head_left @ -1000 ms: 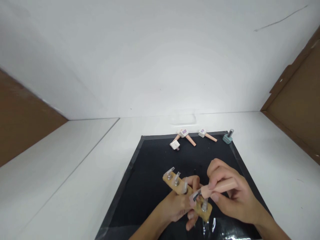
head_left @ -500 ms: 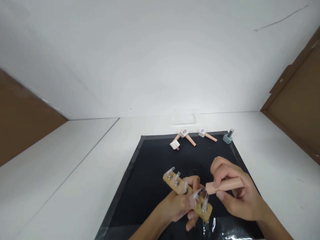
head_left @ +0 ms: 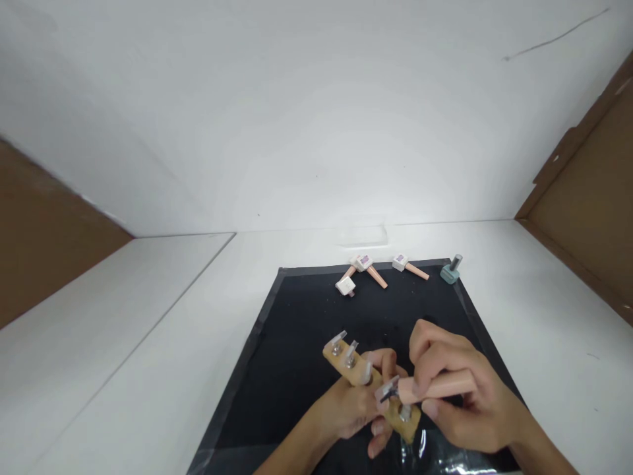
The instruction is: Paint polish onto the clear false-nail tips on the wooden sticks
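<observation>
My left hand (head_left: 353, 406) is closed around a tan nail-tip stand (head_left: 357, 376) that slants across the black mat. Several clear false nails stand on it on metal pegs, one of them a nail tip (head_left: 350, 351) toward the far end. My right hand (head_left: 467, 389) pinches the peach cap of a nail polish brush (head_left: 438, 387), held nearly level. Its dark bristles lie at the clear false nail (head_left: 387, 389) near my left thumb, seemingly touching it. The peg at the near end is partly hidden behind the cap.
White polish bottles with peach caps, such as a bottle (head_left: 364, 262), lie at the back of the black mat (head_left: 297, 316). A teal bottle (head_left: 450, 274) with a grey cap stands at the far right corner. A clear tray (head_left: 363, 236) sits behind them, before a white wall.
My right hand has moved left and slightly down, bringing the brush from beside the false nail onto or over it. My left hand and the stand have barely moved.
</observation>
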Motion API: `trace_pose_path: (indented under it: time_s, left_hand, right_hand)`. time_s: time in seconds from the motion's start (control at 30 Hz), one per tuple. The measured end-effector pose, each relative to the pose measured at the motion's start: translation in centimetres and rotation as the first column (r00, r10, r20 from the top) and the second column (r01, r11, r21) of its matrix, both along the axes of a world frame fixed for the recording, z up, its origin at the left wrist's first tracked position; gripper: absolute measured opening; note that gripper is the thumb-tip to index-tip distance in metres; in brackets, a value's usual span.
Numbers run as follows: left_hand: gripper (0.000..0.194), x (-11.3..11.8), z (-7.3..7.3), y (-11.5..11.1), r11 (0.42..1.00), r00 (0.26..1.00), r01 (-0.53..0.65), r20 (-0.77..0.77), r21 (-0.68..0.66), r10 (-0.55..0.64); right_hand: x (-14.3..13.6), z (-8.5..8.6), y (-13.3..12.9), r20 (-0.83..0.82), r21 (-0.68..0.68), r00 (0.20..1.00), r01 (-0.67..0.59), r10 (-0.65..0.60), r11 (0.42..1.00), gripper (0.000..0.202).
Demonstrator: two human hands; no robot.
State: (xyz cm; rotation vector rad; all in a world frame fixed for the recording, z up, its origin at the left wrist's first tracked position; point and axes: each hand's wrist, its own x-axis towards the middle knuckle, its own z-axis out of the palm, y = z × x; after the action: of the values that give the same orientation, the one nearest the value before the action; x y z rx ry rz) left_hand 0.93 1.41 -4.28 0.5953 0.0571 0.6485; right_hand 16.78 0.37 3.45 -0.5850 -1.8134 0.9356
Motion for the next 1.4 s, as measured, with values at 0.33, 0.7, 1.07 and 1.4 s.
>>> trace_pose_path:
  time_s: [0.33,0.7,1.07,1.4]
  left_hand:
    - [0.043,-0.2,-0.3,0.0,1.000,1.000,0.006,-0.006,0.004,-0.006]
    - [0.031,-0.4,-1.2,-0.4,0.993,0.989,0.077,0.134,-0.088,-0.065]
    - [0.027,-0.4,-1.4,-0.3,0.988,0.995,0.068,0.083,-0.141,-0.056]
    - [0.025,-0.7,-1.4,-0.3,0.987,0.982,0.113,0.164,-0.113,-0.093]
  right_hand:
    - [0.2,-0.1,-0.1,0.021,-0.005,0.999,0.039,-0.039,0.999,0.024]
    - [0.4,-1.2,-0.3,-0.138,-0.119,0.981,0.123,-0.139,0.985,0.004]
    - [0.1,-1.3,-0.1,-0.062,-0.006,0.986,0.154,-0.154,0.988,0.005]
    - [0.2,-1.4,-0.1,-0.101,-0.004,0.976,0.192,-0.191,0.981,0.003]
